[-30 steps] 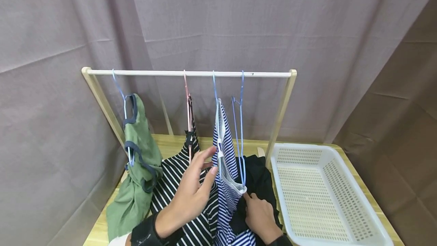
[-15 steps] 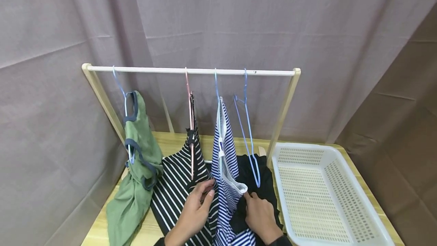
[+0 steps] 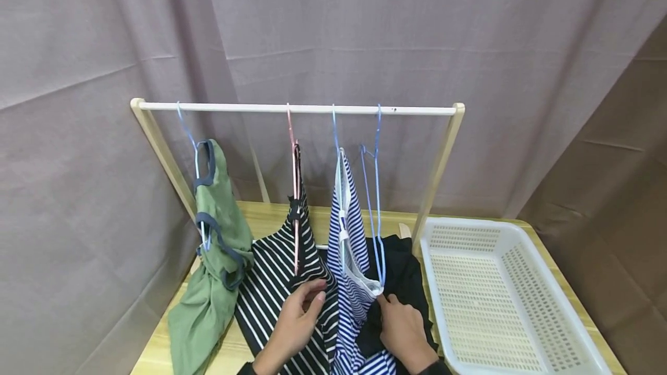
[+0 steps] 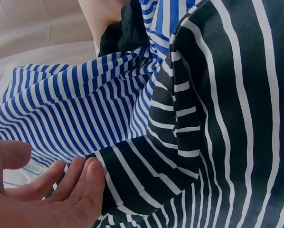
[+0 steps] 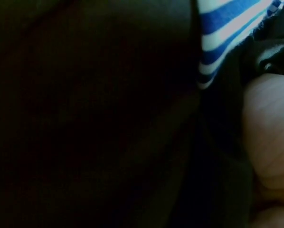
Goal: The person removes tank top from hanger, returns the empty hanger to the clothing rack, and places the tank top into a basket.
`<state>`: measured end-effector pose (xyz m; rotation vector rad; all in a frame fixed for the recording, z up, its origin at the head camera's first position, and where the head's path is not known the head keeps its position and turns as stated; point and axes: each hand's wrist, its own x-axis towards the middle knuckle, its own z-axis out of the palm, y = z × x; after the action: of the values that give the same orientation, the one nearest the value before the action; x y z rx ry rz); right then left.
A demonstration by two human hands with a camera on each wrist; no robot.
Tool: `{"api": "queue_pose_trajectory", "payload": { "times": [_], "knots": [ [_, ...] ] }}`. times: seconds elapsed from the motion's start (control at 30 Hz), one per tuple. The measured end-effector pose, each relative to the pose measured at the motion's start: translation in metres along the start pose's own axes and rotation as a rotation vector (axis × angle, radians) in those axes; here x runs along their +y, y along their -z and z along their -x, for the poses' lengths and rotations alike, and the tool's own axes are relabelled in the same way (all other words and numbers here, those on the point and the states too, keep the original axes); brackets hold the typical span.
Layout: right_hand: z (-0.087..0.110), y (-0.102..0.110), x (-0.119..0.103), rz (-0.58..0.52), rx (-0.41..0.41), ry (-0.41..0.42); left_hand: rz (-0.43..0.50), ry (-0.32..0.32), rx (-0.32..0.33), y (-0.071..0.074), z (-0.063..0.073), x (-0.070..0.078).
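- Blue-and-white striped garment (image 3: 350, 305) hangs near the middle on a pale blue hanger (image 3: 335, 126) hooked over the white rail (image 3: 250, 107), so its top is carried while the bottom droops toward the worktop (image 3: 153, 360).
- Right hand (image 3: 403, 326) has its white-edged lower corner, probably to draw that edge out sideways. Grip looks like a narrow pinch, but that wrist view is super dark and the thumb's hidden, so can't tell how tight.
- Left hand (image 3: 294, 317) has a loose grip: thumb well off the gently bent fingers, fingertips just touching the black-and-white striped garment (image 3: 266, 282) below the pink hanger (image 3: 290, 126).
- Bare blue hanger (image 3: 377, 138) dangles over some black cloth (image 3: 401, 265).
- Green garment (image 3: 198, 317) hangs far left; white basket (image 3: 564, 300) sits far right, out of the way.
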<state>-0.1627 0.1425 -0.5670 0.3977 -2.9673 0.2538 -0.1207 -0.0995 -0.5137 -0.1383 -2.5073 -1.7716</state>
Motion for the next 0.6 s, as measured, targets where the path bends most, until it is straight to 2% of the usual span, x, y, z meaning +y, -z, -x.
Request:
{"api": "queue_pose_trajectory", "payload": {
  "times": [0.23,0.47,0.6],
  "knots": [
    [0.0005,-0.0009,0.0016,-0.005,0.001,0.007,0.018,0.037,-0.026,0.0014,0.0038,0.0033],
    [0.0006,-0.0003,0.0015,-0.002,-0.009,0.017,0.025,0.037,-0.06,0.0013,0.0044,-0.0009],
    [0.0013,0.0011,0.003,-0.031,0.033,0.048,0.018,0.036,-0.057,0.0004,0.0041,-0.0032]
  ]
}}
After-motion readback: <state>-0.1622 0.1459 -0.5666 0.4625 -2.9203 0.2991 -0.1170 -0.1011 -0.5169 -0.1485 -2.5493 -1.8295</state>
